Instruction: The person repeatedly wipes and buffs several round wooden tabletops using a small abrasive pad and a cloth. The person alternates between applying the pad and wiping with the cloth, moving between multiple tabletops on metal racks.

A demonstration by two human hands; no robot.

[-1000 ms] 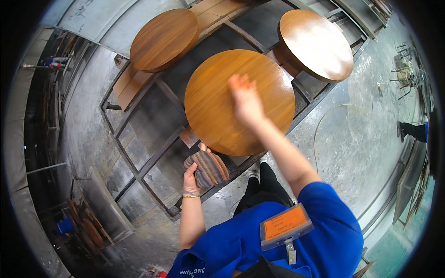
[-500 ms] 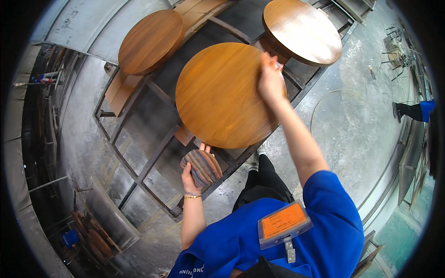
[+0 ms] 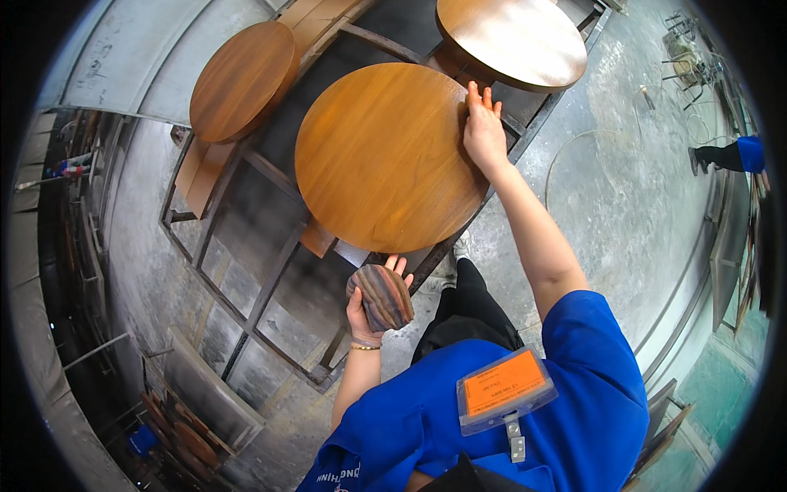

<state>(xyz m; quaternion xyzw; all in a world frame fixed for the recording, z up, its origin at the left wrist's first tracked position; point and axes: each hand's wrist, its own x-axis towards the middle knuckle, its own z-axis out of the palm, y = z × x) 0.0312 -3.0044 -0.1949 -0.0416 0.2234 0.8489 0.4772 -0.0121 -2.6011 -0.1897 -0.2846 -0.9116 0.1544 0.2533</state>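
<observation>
A round, orange-brown wooden tabletop [image 3: 385, 164] lies flat in front of me on a dark metal frame. My right hand [image 3: 485, 135] is at its right edge, fingers stretched out and apart, the palm side against the rim. My left hand [image 3: 359, 316] is wrapped round a rounded pad with brown, grey and reddish stripes [image 3: 384, 297], just off the tabletop's near edge. The thumb lies along the pad's left side, and fingertips show beyond it. What the pad is made of I cannot tell.
Two more round wooden tops, one darker [image 3: 244, 82] and one shiny [image 3: 516, 37], rest on the dark metal frame [image 3: 254, 328]. Leaning boards [image 3: 184, 430] stand at lower left. Another person's leg [image 3: 717, 157] shows at far right, and a thin hose [image 3: 566, 152] crosses the concrete floor.
My left hand has moved right with the striped pad. The right hand's fingers are steadier and more spread at the rim. The whole view has shifted slightly.
</observation>
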